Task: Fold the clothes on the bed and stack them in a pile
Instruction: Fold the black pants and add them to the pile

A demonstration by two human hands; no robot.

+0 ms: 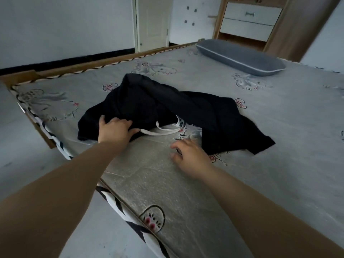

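Left hand [115, 130] grips the crumpled black garment [158, 107] mid-frame; right hand [189, 155] hovers loose-fingered beside it. Best spread it flat on the bed [279, 127] first.

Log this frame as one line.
stage: start, unfolded | left hand: grips black clothes | right hand: open, beside clothes | bed: no pile

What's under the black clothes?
The grey flowered bed sheet shows all around the black clothes, and a white drawstring pokes out. Anything else beneath is covered.
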